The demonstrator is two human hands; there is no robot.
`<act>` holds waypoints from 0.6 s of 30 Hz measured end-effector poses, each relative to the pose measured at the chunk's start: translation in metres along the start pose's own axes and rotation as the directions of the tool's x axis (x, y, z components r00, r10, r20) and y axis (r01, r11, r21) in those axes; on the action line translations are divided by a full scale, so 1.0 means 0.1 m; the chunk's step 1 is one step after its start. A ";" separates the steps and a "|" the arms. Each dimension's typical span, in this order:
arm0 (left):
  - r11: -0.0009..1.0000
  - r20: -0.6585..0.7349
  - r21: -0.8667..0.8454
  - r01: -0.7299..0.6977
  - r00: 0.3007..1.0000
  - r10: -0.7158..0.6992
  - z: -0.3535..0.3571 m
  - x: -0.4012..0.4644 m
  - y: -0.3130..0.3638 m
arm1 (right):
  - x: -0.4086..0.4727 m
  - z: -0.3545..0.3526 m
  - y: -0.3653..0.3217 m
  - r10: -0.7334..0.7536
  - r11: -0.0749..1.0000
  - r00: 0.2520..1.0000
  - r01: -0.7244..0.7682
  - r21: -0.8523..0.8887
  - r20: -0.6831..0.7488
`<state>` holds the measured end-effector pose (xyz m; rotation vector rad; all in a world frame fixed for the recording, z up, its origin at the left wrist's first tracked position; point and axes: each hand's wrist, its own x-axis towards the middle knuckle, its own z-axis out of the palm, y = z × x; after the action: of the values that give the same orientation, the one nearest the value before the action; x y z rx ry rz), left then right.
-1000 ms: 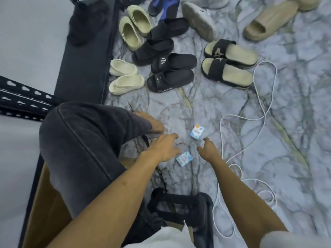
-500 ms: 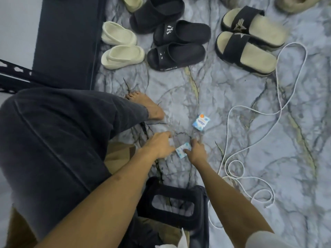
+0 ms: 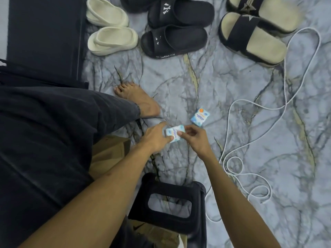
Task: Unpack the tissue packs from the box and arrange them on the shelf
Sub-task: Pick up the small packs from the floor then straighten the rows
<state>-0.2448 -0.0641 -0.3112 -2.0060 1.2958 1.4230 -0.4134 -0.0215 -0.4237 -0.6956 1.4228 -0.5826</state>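
Both my hands meet on one small tissue pack (image 3: 174, 134) just below the centre of the frame. My left hand (image 3: 157, 138) grips its left end, thumb under the lower edge and fingers curled over the top. My right hand (image 3: 194, 140) pinches the right end between thumb and fingertips. Whether the pack is lifted off the floor or resting on it, I cannot tell.

A second tissue pack (image 3: 200, 116), white and blue with an orange dot on one corner, lies flat on the marble-patterned floor (image 3: 232, 90) just up and right of my hands, apart from them.

My bare foot (image 3: 139, 101) rests on the floor left of centre, and my leg in dark trousers (image 3: 53, 133) fills the left side. A brown cardboard box (image 3: 107, 154) shows below the knee, partly hidden by my left forearm. A black plastic stool (image 3: 170, 204) with a handle slot stands at the bottom centre.

A white cable (image 3: 268, 108) loops down the right side of the frame. Along the top sit cream slippers (image 3: 111, 27), black slides (image 3: 177, 29) and black-strapped tan sandals (image 3: 256, 31). A dark shelf board (image 3: 44, 33) fills the upper left.
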 end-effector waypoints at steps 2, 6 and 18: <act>0.997 -0.035 -0.066 0.045 0.998 -0.047 0.00 0.05 -0.03 | 0.00 0.03 -0.12 -0.004 0.999 1.000 0.003 0.054 0.024; 0.985 -0.101 -0.156 0.070 0.991 -0.087 -0.04 0.13 -0.08 | 0.03 0.13 -0.26 -0.019 0.996 0.996 0.012 0.090 0.083; 0.909 -0.171 -0.412 0.063 0.974 -0.145 -0.16 0.16 -0.18 | 0.76 -0.25 0.03 -0.112 0.801 0.920 -0.140 -0.582 -0.375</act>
<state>-0.2197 -0.0734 -0.3220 -2.5032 1.0038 1.5732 -0.4326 -0.0773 -0.4782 -1.1135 2.0300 -0.2462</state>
